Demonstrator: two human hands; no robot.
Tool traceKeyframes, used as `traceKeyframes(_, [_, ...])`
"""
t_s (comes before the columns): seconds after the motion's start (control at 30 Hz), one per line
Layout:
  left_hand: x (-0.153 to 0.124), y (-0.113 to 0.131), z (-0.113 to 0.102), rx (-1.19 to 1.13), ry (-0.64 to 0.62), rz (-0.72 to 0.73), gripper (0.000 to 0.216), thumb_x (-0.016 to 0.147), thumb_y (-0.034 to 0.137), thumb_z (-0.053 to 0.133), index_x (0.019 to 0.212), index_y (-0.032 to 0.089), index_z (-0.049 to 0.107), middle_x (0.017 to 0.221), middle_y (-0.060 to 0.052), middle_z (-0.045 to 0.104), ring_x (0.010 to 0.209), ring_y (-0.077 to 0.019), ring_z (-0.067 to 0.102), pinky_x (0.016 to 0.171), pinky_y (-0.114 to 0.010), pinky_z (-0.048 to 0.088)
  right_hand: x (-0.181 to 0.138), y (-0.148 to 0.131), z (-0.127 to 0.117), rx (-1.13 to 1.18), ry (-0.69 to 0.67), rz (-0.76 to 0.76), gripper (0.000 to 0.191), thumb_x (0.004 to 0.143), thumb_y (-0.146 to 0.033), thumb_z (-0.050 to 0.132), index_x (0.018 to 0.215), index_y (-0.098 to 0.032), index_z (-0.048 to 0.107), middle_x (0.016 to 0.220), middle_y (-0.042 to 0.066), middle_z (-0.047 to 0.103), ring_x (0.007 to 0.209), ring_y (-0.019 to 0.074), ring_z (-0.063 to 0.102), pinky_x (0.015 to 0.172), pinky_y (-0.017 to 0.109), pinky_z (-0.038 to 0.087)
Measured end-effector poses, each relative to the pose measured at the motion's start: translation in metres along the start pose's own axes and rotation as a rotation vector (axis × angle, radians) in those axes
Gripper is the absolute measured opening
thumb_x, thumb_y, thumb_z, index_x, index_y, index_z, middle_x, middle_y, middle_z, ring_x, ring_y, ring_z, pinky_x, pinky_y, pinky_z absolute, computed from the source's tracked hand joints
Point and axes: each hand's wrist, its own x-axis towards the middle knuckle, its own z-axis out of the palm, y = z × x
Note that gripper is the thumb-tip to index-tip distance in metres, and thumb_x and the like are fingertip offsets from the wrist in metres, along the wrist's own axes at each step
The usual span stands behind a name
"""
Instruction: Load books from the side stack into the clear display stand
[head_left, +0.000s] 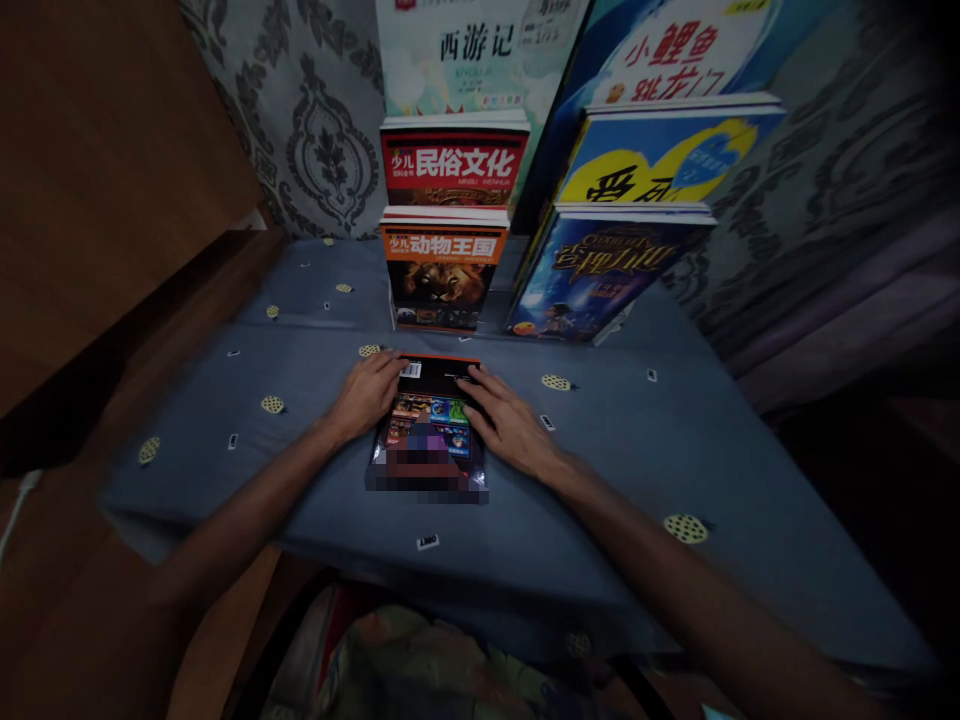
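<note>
A black-edged book with colourful pictures lies flat on the blue patterned tablecloth, back cover up. My left hand rests on its left edge near the top corner, fingers curled over the edge. My right hand lies on its right side, fingers stretched toward the top edge. Both hands touch the book and neither lifts it.
Books stand in stepped rows behind it: a lion-cover book, a red book above, a dark blue fantasy book and a blue-yellow one to the right. Patterned wallpaper is behind. A wooden panel stands at left.
</note>
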Motion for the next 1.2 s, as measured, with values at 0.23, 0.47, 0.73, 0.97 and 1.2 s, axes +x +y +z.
traceKeyframes(0.23, [0.008,0.005,-0.004,0.013,-0.040,0.064,0.036,0.096,0.013,0.044,0.126,0.017,0.063,0.132,-0.011,0.067,0.127,-0.0244,0.060,0.110,-0.047,0.046,0.000,0.002,0.001,0.011,0.006,-0.023,0.046,0.100,-0.030,0.045,0.143,-0.018,0.056,0.157,0.015,0.045,0.149,0.0325,0.035,0.120,0.060,0.033])
traceKeyframes(0.47, [0.022,0.016,-0.003,0.035,-0.109,0.132,0.037,0.096,0.013,0.044,0.129,0.014,0.062,0.133,-0.012,0.066,0.122,-0.0254,0.061,0.107,-0.047,0.046,-0.001,0.005,0.003,0.030,0.009,-0.040,0.045,0.099,-0.026,0.045,0.141,-0.020,0.057,0.157,0.014,0.044,0.150,0.0325,0.032,0.120,0.061,0.033])
traceKeyframes(0.73, [0.041,0.033,0.004,-0.001,-0.176,0.215,0.043,0.097,0.012,0.040,0.134,0.018,0.059,0.134,-0.010,0.064,0.121,-0.0247,0.059,0.103,-0.045,0.047,-0.002,0.003,-0.003,0.081,0.002,-0.055,0.055,0.100,-0.028,0.042,0.155,-0.028,0.037,0.165,0.010,0.032,0.151,0.0267,0.031,0.122,0.056,0.031])
traceKeyframes(0.97, [0.059,0.049,0.011,-0.004,-0.227,0.279,0.046,0.095,0.009,0.040,0.136,0.018,0.059,0.133,-0.012,0.064,0.121,-0.0259,0.059,0.103,-0.045,0.047,0.001,0.009,-0.005,0.194,0.037,-0.090,0.068,0.100,-0.029,0.039,0.162,-0.024,0.010,0.167,0.011,0.026,0.154,0.0240,0.022,0.125,0.054,0.024])
traceKeyframes(1.2, [0.063,0.048,0.019,-0.069,-0.226,0.318,0.050,0.091,0.006,0.042,0.138,0.018,0.057,0.137,-0.011,0.062,0.130,-0.0245,0.055,0.108,-0.045,0.044,0.003,0.015,-0.001,0.319,0.049,-0.031,0.072,0.099,-0.031,0.039,0.162,-0.022,0.005,0.168,0.013,0.021,0.152,0.0260,0.029,0.122,0.054,0.030])
